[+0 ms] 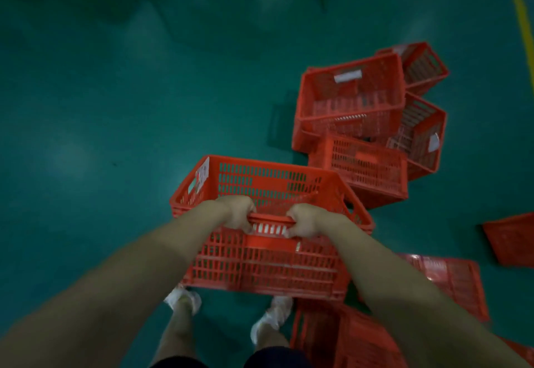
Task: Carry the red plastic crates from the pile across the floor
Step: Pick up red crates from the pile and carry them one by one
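Floor [86,136] over on the left is glossy green, and that's the way we'd head with this load. Our left hand [238,214] has its fingers curled tight over the near rim of the red crate [268,257]. The crate hangs in front of our legs, above our white shoes [183,299], and looks tilted a bit away from us. Our right hand [303,221] is wrapped round the same rim just beside the left, so both grips sit close together near the middle. To carry it well, we reckon spreading the hands wider along that rim, or shifting to the end walls, would stop it swinging and knocking our shins. Keeping it close to the body should help too. Over to the right is the pile of red crates [351,98], some upright and nested, some tipped on their sides. There are loose crates [450,283] lying right by our right foot, so we'd step off leftwards and watch our footing. Way off right, a yellow line [521,12] runs along the floor.
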